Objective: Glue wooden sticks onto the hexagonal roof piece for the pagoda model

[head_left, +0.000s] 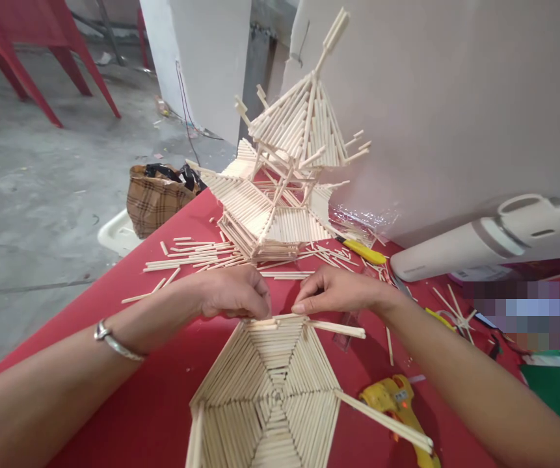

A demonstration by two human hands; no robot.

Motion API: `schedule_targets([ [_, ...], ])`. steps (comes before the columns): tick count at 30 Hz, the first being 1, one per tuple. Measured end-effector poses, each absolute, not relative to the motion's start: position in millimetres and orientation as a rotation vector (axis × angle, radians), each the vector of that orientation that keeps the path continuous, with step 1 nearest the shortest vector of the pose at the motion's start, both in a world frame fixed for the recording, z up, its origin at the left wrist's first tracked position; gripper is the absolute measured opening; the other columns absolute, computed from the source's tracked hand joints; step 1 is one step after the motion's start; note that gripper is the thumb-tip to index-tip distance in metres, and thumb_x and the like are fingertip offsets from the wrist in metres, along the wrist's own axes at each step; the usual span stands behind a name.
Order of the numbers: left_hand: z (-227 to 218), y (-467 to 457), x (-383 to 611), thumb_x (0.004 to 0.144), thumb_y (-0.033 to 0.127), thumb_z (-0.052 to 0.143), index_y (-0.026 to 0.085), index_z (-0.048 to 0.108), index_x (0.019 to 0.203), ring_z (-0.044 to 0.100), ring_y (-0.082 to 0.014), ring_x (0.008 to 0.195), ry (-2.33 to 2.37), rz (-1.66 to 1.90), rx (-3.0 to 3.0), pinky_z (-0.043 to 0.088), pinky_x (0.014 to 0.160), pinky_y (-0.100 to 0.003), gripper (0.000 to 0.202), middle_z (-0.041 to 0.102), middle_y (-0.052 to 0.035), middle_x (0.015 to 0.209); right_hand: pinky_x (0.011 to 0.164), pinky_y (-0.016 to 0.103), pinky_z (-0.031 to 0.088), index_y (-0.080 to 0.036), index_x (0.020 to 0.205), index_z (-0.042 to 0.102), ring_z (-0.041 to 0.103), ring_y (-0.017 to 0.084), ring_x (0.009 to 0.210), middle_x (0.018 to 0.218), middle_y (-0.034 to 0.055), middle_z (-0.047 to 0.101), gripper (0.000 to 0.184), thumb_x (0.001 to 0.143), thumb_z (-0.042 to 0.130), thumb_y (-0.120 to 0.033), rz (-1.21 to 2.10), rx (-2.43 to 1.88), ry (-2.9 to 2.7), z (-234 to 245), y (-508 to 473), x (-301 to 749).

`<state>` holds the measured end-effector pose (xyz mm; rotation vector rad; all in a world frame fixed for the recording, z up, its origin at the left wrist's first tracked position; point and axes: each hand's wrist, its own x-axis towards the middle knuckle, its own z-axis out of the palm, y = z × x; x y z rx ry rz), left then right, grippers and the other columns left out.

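A hexagonal panel of pale wooden sticks (267, 390) lies tilted toward me on the red table (162, 390). My left hand (233, 292) and my right hand (331, 290) meet at its far edge. Both pinch a thin stick (280, 320) laid along that top rim, fingers closed on it. A silver bangle (114, 341) rings my left wrist. Behind the hands stands a tiered tower of the same sticks (289, 175), leaning slightly. A longer stick juts from the panel's right side (387, 422).
Loose sticks (192, 257) litter the table before the tower. A yellow glue gun (397, 406) lies at the lower right, a yellow utility knife (365, 252) by the tower. A white appliance (489, 240) rests against the wall. A checked bag (155, 198) sits off the table's left edge.
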<state>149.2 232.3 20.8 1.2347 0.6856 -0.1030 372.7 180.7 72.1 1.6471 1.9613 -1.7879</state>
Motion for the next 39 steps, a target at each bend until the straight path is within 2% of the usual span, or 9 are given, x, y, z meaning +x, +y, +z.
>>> schedule_targets([
  [8, 18.6, 234.5, 154.4, 0.058, 0.018, 0.070, 0.018, 0.062, 0.048, 0.027, -0.0071, 0.036, 0.677, -0.144, 1.301, 0.013, 0.037, -0.024, 0.013, 0.040, 0.0038, 0.037, 0.075, 0.025, 0.047, -0.020, 0.091, 0.080, 0.062, 0.014, 0.077, 0.084, 0.0015, 0.074, 0.033, 0.075, 0.075, -0.048, -1.878, 1.507, 1.930, 61.4, 188.6, 377.0],
  [15, 22.8, 232.8, 155.2, 0.057, 0.018, 0.071, 0.018, 0.065, 0.050, 0.029, -0.0086, 0.040, 0.743, -0.170, 1.373, 0.016, 0.041, -0.026, 0.009, 0.043, 0.0024, 0.042, 0.067, 0.022, 0.044, -0.018, 0.090, 0.080, 0.057, 0.011, 0.070, 0.076, 0.0007, 0.070, 0.033, 0.075, 0.075, -0.047, -1.840, 1.478, 1.945, 52.1, 189.7, 380.8],
  [28, 21.8, 234.4, 153.6, 0.061, 0.028, 0.073, 0.018, 0.066, 0.055, 0.029, -0.0090, 0.042, 0.732, -0.227, 1.433, 0.019, 0.044, -0.027, 0.013, 0.042, 0.0033, 0.045, 0.067, 0.022, 0.042, -0.018, 0.089, 0.080, 0.055, 0.011, 0.071, 0.073, -0.0001, 0.067, 0.034, 0.075, 0.076, -0.049, -1.855, 1.460, 1.943, 45.0, 189.3, 386.4],
  [39, 21.3, 238.0, 150.7, 0.070, 0.037, 0.071, 0.015, 0.065, 0.060, 0.028, -0.0070, 0.043, 0.699, -0.268, 1.400, 0.017, 0.043, -0.025, 0.024, 0.044, 0.0041, 0.047, 0.068, 0.024, 0.043, -0.018, 0.085, 0.080, 0.057, 0.012, 0.068, 0.075, 0.0014, 0.072, 0.029, 0.071, 0.078, -0.042, -2.063, 1.532, 1.863, 44.0, 182.2, 385.1],
])
